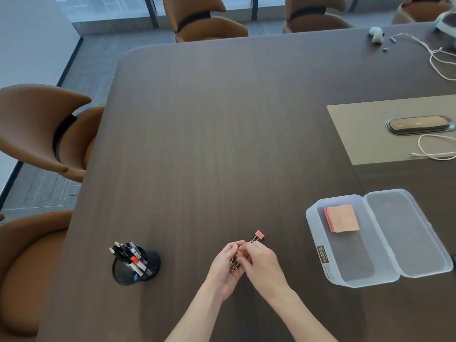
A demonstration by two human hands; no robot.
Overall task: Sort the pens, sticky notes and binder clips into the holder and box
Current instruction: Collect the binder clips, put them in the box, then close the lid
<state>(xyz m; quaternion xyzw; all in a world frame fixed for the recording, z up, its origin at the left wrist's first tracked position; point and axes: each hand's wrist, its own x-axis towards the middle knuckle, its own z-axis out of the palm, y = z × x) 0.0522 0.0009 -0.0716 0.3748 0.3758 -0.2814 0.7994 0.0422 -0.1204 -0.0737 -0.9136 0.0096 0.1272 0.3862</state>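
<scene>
Pink binder clip [259, 235] lies on the table just beyond the fingertips of the right hand [262, 264], apart from them by a small gap. Left hand [225, 264] is cupped palm-up, loosely curled around a bunch of metal binder clips [234, 264]. Right hand pinches at the top of that bunch — thumb and forefinger closed on a clip held in the left palm.

Dark wood-grain table [209, 144]. Black pen holder [135, 266] stands to the left of the hands, holding several pens [130, 255], one with a red band. Clear plastic box [350, 243] sits to the right, its lid [404, 230] folded open; a stack of pink sticky notes [341, 218] lies in its far end.

Brown chairs [42, 129] surround the table; white cables [434, 149] lie at far right.

Box carries a dark label — text not legible.
</scene>
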